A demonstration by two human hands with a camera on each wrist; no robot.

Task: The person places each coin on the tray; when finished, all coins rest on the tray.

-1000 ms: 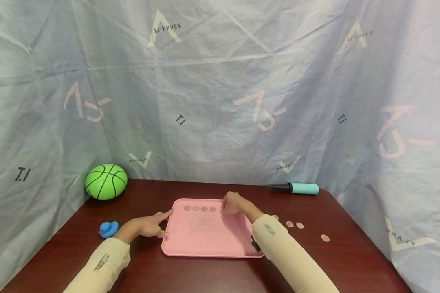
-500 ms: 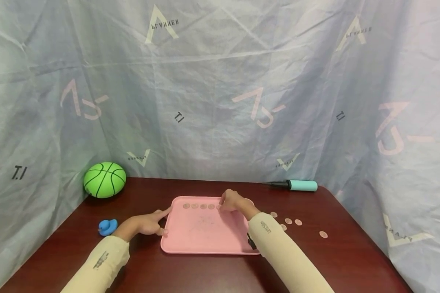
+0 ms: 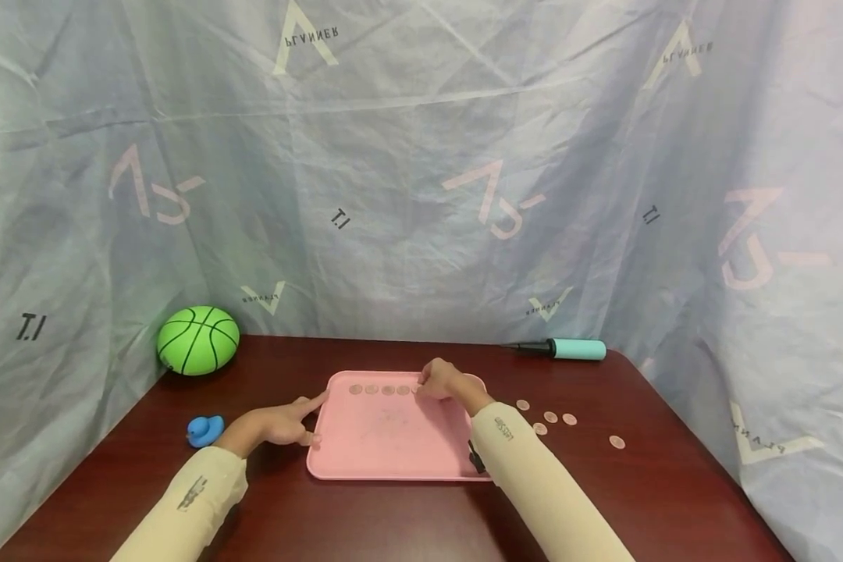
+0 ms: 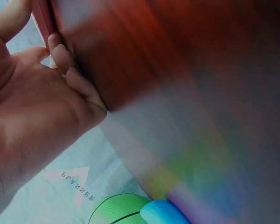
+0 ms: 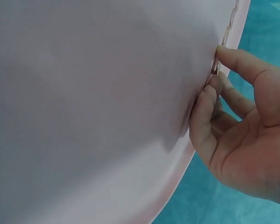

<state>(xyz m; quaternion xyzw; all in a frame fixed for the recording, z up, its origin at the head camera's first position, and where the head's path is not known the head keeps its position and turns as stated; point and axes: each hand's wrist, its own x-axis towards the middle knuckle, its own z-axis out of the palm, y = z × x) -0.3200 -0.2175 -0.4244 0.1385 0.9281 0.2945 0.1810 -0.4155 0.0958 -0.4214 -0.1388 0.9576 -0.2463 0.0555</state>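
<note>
A pink tray (image 3: pixel 393 453) lies on the dark red table. Along its far side runs a row of several coins (image 3: pixel 371 389), flat and side by side. At the right end of that row my right hand (image 3: pixel 441 380) pinches another coin (image 3: pixel 416 389) between thumb and fingertips, low against the tray floor. The right wrist view shows this hand (image 5: pixel 242 116) with the thin coin edges beside it, partly hidden by the fingers. My left hand (image 3: pixel 284 422) touches the tray's left rim with spread thumb and forefinger; the left wrist view shows its palm (image 4: pixel 32 107) side-on.
Several loose coins (image 3: pixel 569 419) lie on the table right of the tray. A blue rubber duck (image 3: pixel 205 431) and a green ball (image 3: pixel 198 340) are at the left. A turquoise hand pump (image 3: pixel 579 349) lies at the back right, before a grey curtain (image 3: pixel 393 234).
My right hand has slid the pinched coin slightly left, up to the row's end. The left hand stays at the rim. The head view has tilted a little, shifting the whole scene upward.
</note>
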